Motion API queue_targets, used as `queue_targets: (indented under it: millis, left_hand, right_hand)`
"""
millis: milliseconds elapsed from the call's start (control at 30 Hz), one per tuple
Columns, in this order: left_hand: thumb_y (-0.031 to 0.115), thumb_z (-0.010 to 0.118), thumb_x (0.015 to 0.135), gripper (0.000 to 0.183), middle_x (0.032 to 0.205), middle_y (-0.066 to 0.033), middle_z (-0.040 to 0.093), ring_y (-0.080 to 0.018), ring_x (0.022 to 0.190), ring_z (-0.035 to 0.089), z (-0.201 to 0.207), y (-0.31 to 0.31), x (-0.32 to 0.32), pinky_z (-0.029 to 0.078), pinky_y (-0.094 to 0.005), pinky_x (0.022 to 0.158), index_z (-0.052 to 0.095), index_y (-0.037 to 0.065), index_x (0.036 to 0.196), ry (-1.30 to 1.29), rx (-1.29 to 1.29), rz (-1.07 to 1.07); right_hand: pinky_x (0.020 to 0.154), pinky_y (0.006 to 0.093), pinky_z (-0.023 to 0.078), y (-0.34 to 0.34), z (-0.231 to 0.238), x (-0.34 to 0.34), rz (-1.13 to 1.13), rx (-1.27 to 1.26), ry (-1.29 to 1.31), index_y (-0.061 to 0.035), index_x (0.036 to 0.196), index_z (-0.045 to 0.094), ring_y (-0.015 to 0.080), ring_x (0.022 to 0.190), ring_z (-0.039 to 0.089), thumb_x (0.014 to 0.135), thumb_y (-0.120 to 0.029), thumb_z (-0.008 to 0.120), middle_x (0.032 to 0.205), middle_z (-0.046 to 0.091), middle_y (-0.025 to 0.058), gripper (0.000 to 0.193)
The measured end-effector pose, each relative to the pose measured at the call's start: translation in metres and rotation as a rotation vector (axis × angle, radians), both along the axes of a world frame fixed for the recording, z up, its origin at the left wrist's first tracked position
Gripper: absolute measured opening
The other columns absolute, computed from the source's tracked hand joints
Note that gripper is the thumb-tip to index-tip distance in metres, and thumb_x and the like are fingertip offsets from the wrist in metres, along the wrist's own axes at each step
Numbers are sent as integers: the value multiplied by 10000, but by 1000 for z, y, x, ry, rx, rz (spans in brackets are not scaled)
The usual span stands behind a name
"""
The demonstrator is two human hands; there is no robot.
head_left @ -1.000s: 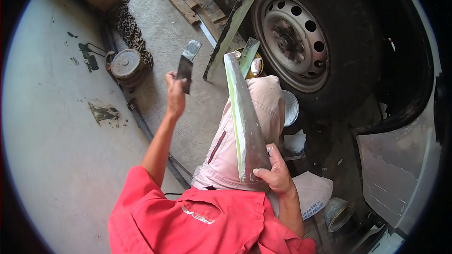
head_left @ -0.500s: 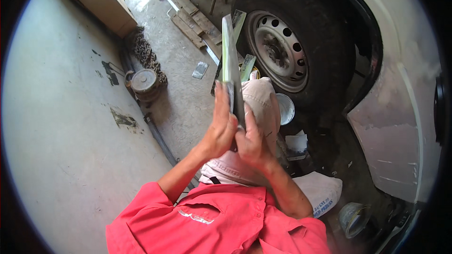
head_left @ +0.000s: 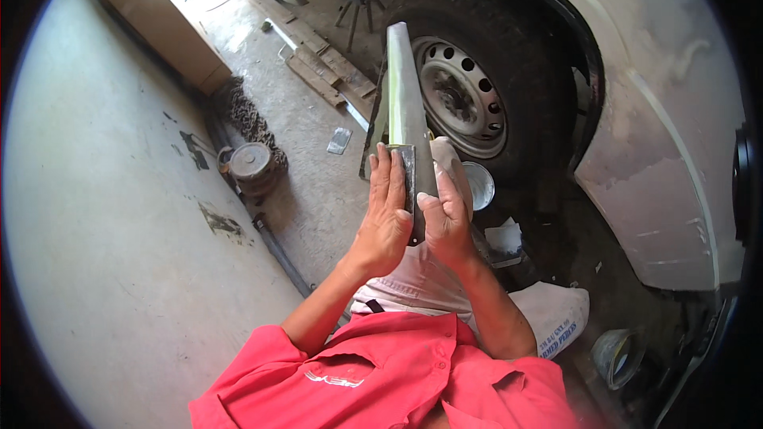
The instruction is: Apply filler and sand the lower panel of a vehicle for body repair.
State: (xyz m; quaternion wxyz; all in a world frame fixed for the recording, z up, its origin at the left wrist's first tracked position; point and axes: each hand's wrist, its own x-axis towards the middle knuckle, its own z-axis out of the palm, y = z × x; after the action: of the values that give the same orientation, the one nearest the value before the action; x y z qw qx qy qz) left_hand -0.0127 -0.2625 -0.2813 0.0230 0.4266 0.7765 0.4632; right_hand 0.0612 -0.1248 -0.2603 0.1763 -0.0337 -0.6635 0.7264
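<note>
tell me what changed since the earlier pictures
The left hand, out to the left with the dark block earlier, has moved right and now holds it against the long tapered panel. The right hand still grips the panel's near end; the wheel stayed put.

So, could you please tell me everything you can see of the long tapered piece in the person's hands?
The long tapered piece looks grey, with a pale yellow-green strip along its left side; its material is unclear. It narrows away from the person, held above the lap. The right hand grips its near part, thumb on the face, while the left hand, fingers extended, holds a dark flat tool against its left side.
</note>
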Motion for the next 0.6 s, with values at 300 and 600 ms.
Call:
queue_targets:
  millis: [300, 600]
  left_hand:
    - [659, 86, 1076, 908, 1724, -295, 17, -431, 1609, 15, 19, -8, -66, 70, -461, 1304, 116, -42, 1651, 1, 96, 81]
    - [420, 323, 1135, 761, 1694, -345, 111, -399, 1612, 83, 29, 13, -13, 110, -416, 1302, 70, -102, 1628, 4, 188, -102]
  right_hand:
    - [962, 443, 532, -84, -24, 76, -63, 304, -38, 129, 1458, 461, 462, 1129, 684, 966, -107, 524, 1176, 664, 352, 549]
    - [1018, 367, 505, -48, -27, 77, -224, 439, -31, 112, 1468, 465, 341, 1207, 661, 974, -72, 526, 1288, 643, 274, 531]
